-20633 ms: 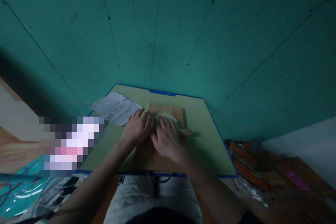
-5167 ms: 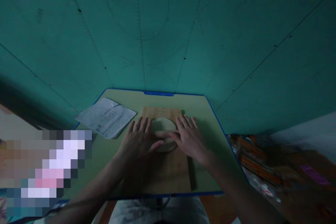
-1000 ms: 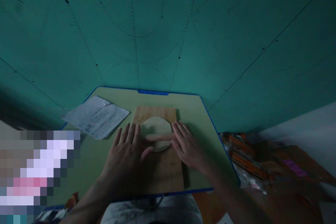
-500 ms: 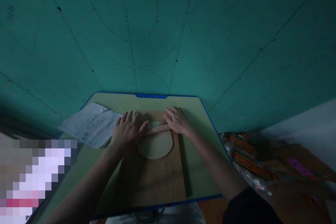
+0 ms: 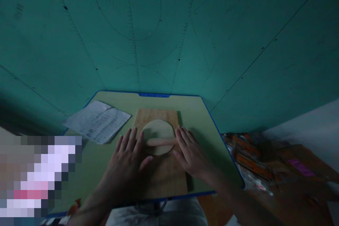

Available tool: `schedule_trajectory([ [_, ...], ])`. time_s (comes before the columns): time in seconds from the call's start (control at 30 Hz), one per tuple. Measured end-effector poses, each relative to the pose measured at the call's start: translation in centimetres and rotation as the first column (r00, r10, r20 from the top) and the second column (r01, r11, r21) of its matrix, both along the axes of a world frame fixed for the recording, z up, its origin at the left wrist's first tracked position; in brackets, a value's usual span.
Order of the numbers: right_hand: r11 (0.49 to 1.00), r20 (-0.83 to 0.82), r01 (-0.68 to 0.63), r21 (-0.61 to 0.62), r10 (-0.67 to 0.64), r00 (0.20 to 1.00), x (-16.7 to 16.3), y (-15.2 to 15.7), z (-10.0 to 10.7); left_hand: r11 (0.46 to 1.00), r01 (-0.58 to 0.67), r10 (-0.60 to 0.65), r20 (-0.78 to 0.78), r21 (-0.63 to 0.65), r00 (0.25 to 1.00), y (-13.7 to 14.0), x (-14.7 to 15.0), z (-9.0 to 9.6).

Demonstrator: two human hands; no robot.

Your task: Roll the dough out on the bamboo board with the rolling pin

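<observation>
A round flat sheet of dough (image 5: 158, 128) lies on a wooden board (image 5: 169, 178). Across its near part rests a slim wooden rolling pin (image 5: 162, 142). My left hand (image 5: 128, 157) is palm down at the pin's left end, fingers stretched and spread, thumb out over the board. Over the right end of the pin lies my right hand (image 5: 192, 153), flat with fingers extended. Neither hand wraps round the pin. Whether the left palm touches it is hard to make out in the dim light.
The board sits on a pale table (image 5: 209, 127) with a blue edge. Printed sheets of paper (image 5: 99, 122) lie at the left. A green marked wall (image 5: 169, 35) rises behind. Plastic-wrapped packages (image 5: 249, 159) and a cardboard box (image 5: 299, 162) are at the right.
Both hands and the rolling pin have moved toward me, from the dough's far part to its near part. The far part of the dough is now uncovered.
</observation>
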State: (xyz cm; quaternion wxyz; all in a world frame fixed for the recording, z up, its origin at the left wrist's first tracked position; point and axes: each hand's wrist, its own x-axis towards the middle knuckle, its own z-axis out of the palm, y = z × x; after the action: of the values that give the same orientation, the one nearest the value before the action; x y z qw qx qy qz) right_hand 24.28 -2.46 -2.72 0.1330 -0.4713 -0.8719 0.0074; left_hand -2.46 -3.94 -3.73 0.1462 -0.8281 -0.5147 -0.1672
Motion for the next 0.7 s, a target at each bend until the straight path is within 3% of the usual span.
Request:
schedule_trajectory([
  [0.17,0.994,-0.005,0.037,-0.103,-0.038,0.999,-0.9,6.7,0.5,0.992,-0.110,0.111,0.000,-0.063,0.994,6.3,0.7,0.6],
  [0.3,0.949,0.031,0.160,-0.271,-0.157,0.987,-2.0,13.1,1.1,0.961,-0.231,0.239,0.036,-0.149,0.970,11.5,1.4,1.6],
  [0.4,0.932,0.038,0.238,-0.273,-0.236,0.971,-2.7,15.9,1.6,0.933,-0.274,0.291,0.043,-0.235,0.956,14.0,1.6,2.5],
  [0.53,0.931,0.011,0.261,-0.256,-0.267,0.964,-2.9,14.4,1.5,0.928,-0.271,0.289,0.031,-0.256,0.957,13.2,1.7,2.9],
  [0.7,0.989,-0.064,0.114,-0.099,-0.120,0.991,-1.7,6.4,0.4,0.982,-0.166,0.168,0.019,-0.090,0.986,6.2,1.4,0.8],
])
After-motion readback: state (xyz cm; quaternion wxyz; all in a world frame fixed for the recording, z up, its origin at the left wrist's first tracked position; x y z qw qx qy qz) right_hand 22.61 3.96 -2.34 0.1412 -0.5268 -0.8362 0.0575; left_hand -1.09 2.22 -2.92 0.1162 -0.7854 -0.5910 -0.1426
